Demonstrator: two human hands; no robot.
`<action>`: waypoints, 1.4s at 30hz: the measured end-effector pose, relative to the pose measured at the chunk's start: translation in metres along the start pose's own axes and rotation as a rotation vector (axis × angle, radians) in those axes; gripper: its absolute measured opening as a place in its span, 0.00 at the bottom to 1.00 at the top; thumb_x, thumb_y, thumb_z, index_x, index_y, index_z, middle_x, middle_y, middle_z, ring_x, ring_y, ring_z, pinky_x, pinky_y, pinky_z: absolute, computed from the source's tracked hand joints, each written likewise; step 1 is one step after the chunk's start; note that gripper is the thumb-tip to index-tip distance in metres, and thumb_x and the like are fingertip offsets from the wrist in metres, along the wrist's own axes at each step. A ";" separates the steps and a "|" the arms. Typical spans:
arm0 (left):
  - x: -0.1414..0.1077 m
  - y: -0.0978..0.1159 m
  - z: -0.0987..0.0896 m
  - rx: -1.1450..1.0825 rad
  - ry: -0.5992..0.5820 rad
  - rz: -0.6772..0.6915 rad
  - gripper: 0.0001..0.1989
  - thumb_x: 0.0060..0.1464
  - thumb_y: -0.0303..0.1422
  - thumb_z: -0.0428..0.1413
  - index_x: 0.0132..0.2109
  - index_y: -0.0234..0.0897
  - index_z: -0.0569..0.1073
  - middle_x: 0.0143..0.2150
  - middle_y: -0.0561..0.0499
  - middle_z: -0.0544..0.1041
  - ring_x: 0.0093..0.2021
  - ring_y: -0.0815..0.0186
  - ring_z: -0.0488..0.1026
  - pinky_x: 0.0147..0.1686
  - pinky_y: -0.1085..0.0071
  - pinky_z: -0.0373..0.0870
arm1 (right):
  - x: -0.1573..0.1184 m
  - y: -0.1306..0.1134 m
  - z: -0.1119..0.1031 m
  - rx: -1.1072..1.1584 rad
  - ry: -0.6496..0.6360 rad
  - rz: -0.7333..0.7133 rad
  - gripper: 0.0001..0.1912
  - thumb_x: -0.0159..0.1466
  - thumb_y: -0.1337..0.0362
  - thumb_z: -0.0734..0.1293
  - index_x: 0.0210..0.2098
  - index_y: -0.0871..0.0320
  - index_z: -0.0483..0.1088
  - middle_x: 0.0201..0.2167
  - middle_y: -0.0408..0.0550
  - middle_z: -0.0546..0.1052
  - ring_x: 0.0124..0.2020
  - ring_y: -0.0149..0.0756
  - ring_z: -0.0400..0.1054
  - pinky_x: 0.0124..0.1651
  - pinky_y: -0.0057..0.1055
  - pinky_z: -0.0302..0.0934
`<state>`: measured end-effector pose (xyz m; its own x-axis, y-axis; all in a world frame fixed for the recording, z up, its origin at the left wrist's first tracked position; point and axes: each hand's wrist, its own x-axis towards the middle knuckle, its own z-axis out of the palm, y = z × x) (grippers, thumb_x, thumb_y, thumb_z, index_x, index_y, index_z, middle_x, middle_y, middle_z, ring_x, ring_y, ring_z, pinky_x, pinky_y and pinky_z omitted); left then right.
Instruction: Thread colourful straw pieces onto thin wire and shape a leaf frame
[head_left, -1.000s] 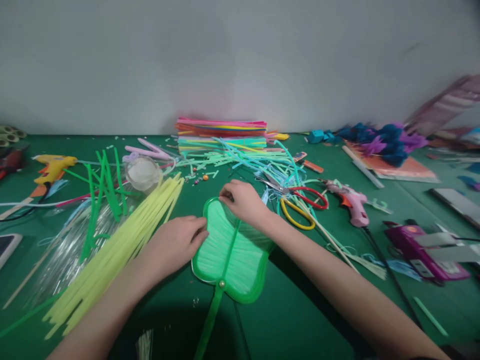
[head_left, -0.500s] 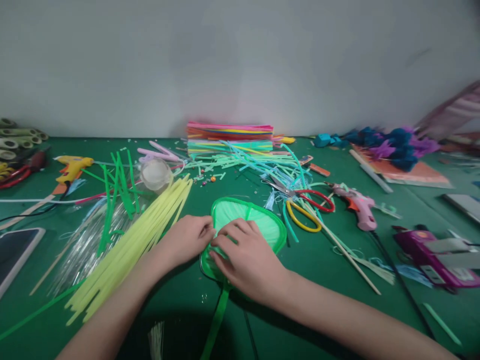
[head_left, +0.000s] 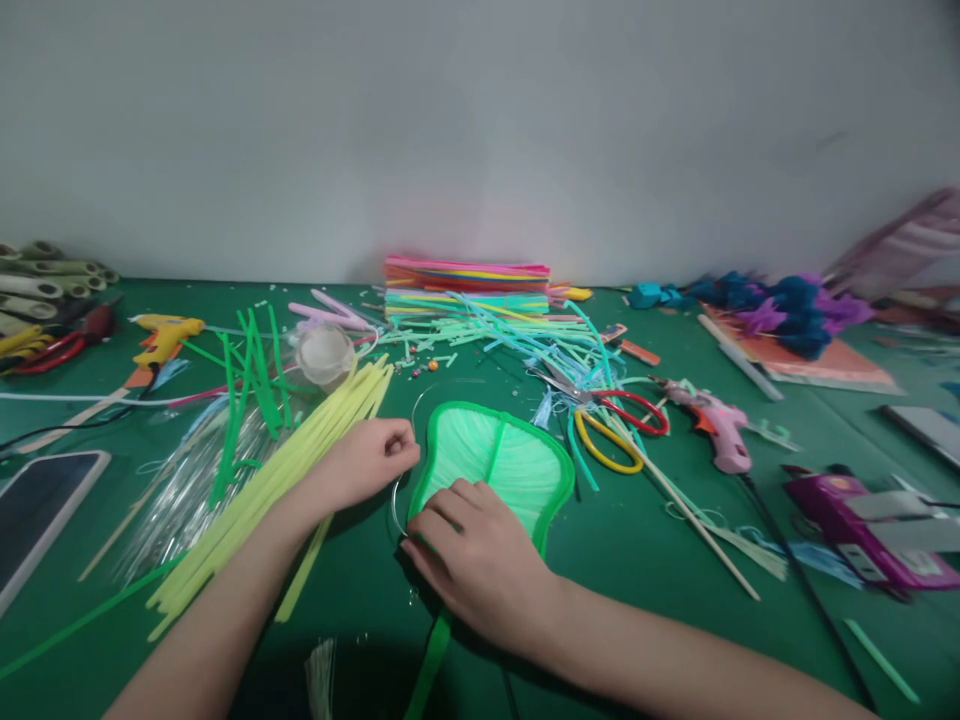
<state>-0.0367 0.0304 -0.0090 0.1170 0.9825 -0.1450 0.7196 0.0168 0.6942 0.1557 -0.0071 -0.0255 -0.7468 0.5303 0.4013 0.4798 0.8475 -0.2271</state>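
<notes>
A green leaf-shaped fan (head_left: 525,460) with a darker green rim and midrib lies at the centre, its green strip handle (head_left: 433,660) running toward me. My right hand (head_left: 472,560) rests on its lower left part, fingers curled over the rim. Just left of the fan, my left hand (head_left: 375,462) is closed in a pinch; what it grips is too small to make out. A thin clear wire (head_left: 397,505) curves between the two hands along the fan's left edge.
Yellow pipe cleaners (head_left: 277,480) lie left, beside a round clear container (head_left: 325,353). Scissors (head_left: 609,425) and a pink glue gun (head_left: 720,430) are right. A yellow glue gun (head_left: 161,338) and a phone (head_left: 45,515) lie far left. Colourful stems (head_left: 466,285) are stacked by the wall.
My left hand has come off the fan's rim to its left. My right hand has slid slightly down, uncovering more of the fan. The clear wire now shows between the hands.
</notes>
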 end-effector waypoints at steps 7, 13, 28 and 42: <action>-0.001 0.009 0.019 -0.053 0.239 -0.060 0.10 0.51 0.37 0.51 0.25 0.40 0.64 0.21 0.58 0.64 0.25 0.68 0.62 0.26 0.71 0.56 | 0.007 0.007 -0.002 -0.142 0.193 0.024 0.06 0.68 0.67 0.65 0.35 0.59 0.72 0.29 0.46 0.75 0.33 0.40 0.62 0.38 0.37 0.47; -0.006 0.017 0.023 -0.069 0.308 -0.067 0.11 0.51 0.36 0.51 0.24 0.40 0.63 0.20 0.59 0.62 0.23 0.69 0.60 0.25 0.71 0.55 | 0.006 0.010 0.004 -0.189 0.197 0.018 0.08 0.67 0.64 0.66 0.31 0.59 0.72 0.25 0.45 0.73 0.32 0.39 0.62 0.38 0.38 0.47; -0.005 0.017 0.020 -0.037 0.262 -0.063 0.10 0.50 0.34 0.51 0.23 0.40 0.63 0.20 0.58 0.62 0.24 0.68 0.61 0.26 0.71 0.55 | 0.002 0.019 0.000 -0.160 0.059 -0.159 0.07 0.67 0.70 0.63 0.32 0.60 0.71 0.26 0.47 0.72 0.32 0.38 0.60 0.36 0.37 0.46; -0.004 0.016 0.021 -0.040 0.239 -0.062 0.10 0.51 0.33 0.52 0.23 0.39 0.63 0.20 0.59 0.62 0.24 0.68 0.60 0.26 0.71 0.53 | -0.003 0.029 -0.014 -0.114 -0.082 -0.266 0.06 0.66 0.71 0.62 0.36 0.60 0.71 0.29 0.47 0.72 0.32 0.38 0.60 0.36 0.37 0.47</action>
<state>-0.0116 0.0225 -0.0120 -0.0950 0.9953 -0.0202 0.6920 0.0806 0.7174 0.1783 0.0152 -0.0207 -0.8858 0.2940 0.3591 0.3076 0.9513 -0.0203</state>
